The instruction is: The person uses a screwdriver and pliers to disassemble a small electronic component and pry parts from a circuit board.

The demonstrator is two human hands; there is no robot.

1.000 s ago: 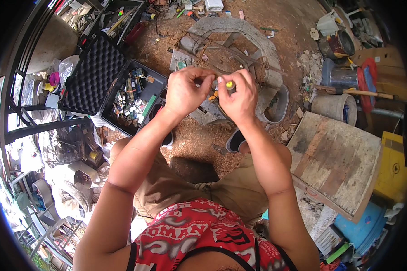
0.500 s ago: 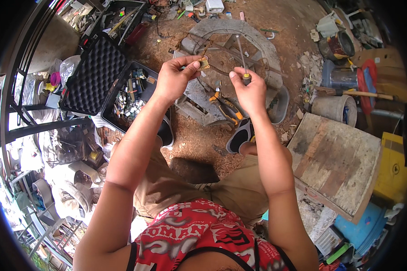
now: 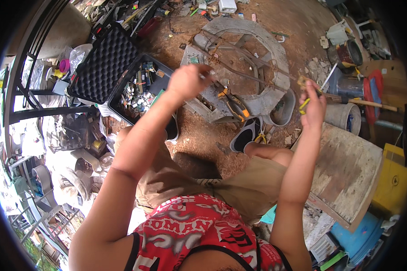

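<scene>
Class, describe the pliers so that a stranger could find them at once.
Start with the large grey ring-shaped frame on the brown ground. On its near side, short of the open middle, lie the pliers. Their bright orange-and-black colouring sets them apart from the dull grey beneath.

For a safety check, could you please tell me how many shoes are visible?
2. The left shoe is partly hidden by the left forearm; the right shoe is just below the orange pliers in the picture. More may be hidden.
</scene>
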